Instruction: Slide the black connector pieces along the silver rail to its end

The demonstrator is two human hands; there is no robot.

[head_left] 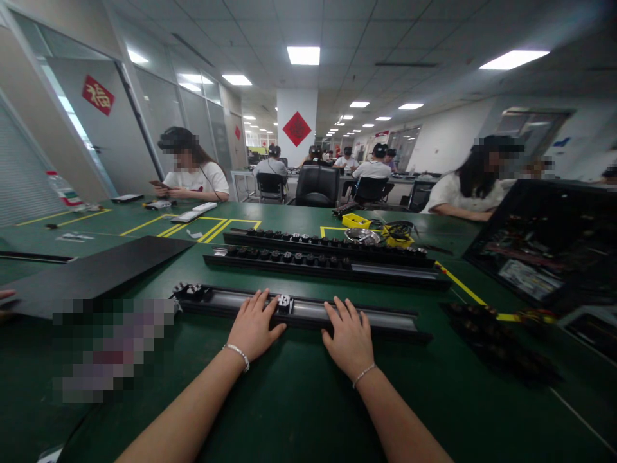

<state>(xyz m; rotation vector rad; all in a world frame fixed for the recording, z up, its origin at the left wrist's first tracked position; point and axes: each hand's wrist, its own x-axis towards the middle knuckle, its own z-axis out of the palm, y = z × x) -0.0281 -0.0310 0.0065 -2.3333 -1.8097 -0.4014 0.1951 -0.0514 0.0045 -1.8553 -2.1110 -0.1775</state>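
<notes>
While a flat black panel (96, 273) lies at the left of the green table (299, 399), the left hand (253, 328) rests palm down with fingers spread on the near black rail (308, 312), its fingertips just beside a small black block (284, 302) seated in the rail's channel. A cluster of similar blocks (190, 291) sits at the rail's left end. To the right, the right hand (349, 337) also lies flat and open on the same rail, grasping nothing. Two more rails (332, 257) lie farther off, their channels partly filled with rows of blocks. At the near right, a dark heap of loose parts (486, 328) lies on the table. By my judgement the step in hand is positioning the lone block along the rail; the next move would call for a steadying right hand and a light fingertip push from the left.
</notes>
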